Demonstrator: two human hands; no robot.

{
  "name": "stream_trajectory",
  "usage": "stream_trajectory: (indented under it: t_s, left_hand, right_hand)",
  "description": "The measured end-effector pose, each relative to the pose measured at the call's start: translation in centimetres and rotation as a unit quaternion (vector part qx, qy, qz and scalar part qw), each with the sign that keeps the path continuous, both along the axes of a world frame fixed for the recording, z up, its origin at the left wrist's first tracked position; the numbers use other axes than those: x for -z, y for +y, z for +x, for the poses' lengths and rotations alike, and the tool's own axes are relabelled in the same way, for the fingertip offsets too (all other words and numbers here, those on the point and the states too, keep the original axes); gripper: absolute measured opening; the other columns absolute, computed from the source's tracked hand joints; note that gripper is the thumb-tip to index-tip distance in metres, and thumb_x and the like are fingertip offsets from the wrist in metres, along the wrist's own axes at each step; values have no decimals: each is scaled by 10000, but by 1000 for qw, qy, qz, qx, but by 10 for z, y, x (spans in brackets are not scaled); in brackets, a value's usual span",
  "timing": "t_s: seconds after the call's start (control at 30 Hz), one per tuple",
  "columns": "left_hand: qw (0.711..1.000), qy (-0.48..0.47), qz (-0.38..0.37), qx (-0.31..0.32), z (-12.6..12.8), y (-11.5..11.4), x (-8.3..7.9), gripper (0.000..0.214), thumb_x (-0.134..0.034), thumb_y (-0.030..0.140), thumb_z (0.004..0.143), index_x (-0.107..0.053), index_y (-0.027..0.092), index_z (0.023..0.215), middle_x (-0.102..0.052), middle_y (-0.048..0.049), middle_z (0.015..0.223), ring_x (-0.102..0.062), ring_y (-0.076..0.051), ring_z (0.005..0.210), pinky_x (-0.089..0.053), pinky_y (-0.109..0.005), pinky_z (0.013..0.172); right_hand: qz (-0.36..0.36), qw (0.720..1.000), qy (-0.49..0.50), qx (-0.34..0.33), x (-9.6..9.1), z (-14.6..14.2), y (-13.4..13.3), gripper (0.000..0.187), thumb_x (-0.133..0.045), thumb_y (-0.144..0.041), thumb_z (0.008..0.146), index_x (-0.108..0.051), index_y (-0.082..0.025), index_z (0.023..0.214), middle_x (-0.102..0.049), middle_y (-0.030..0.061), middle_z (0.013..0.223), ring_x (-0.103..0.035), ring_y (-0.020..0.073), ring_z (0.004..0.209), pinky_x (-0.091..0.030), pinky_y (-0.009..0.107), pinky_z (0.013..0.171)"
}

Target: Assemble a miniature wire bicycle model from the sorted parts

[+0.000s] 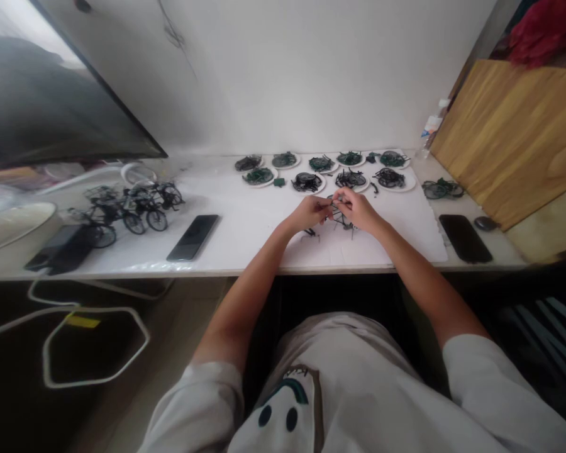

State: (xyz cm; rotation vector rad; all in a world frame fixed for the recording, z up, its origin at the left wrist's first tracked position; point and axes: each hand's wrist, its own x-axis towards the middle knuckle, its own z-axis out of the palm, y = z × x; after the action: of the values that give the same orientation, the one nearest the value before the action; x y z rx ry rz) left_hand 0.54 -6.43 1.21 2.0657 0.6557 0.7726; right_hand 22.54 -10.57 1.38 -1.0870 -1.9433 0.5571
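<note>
Over the white sheet, my left hand (pixel 311 211) and my right hand (pixel 357 207) meet with fingertips pinched together. Between and below them is a thin dark model bicycle part (pixel 342 219), partly hidden by the fingers; its exact shape is too small to make out. A small black piece (pixel 311 233) lies on the sheet under my left hand. Behind my hands, white plates hold loose dark bicycle parts, among them one plate (pixel 307 182) of black pieces and another (pixel 353 180) with a wheel.
Several assembled model bicycles (pixel 132 204) stand at the left, near a phone (pixel 193 237) and a black box (pixel 63 246). On the right are another phone (pixel 465 238), a mouse (pixel 485 223), a bottle (pixel 431 129) and a wooden board (pixel 523 138). A monitor (pixel 61 88) rises at upper left.
</note>
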Motion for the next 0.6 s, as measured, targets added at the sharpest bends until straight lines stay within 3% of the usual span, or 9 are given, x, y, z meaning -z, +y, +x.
stream_trajectory:
  t_s: [0.1,0.2,0.3,0.43,0.6]
  left_hand:
    - [998,10,52,-22,0,4,5,282,-564,228,956,-818,135,1037,-768,-44,812,-578,-104,573,-499,-242,639]
    - [991,26,121,-53,-1,7,9,299,-514,132,920,-813,136,925,-767,-45,807,-576,-115,607,-485,-244,660]
    - [984,39,164,-60,-1,9,10,365,-477,40,863,-821,132,942,-785,-57,846,-614,-134,671,-495,-247,706]
    - [977,58,197,-63,-2,13,13,536,-432,-44,782,-836,129,1089,-800,-68,885,-652,-156,722,-513,-261,758]
    - [971,58,220,-68,-3,15,16,580,-413,-62,779,-842,142,1111,-804,-67,904,-674,-162,742,-524,-267,775]
  right_hand:
    - [24,999,-14,17,-2,1,-1,326,-608,-556,1058,-680,-238,1079,-444,-53,673,-411,142,605,-377,282,649]
    - [37,999,-2,20,-3,1,0,335,-649,-541,1028,-740,-220,1049,-638,18,764,-550,170,692,-487,306,723]
    - [42,999,22,18,-2,0,1,316,-686,-507,996,-780,-206,1020,-775,95,951,-669,219,832,-563,353,804]
    - [26,999,35,25,0,0,3,295,-734,-477,954,-807,-194,993,-795,101,936,-699,231,842,-597,371,809]
    - [14,999,45,19,0,0,3,283,-735,-463,960,-813,-195,1010,-798,101,937,-713,234,858,-615,379,812]
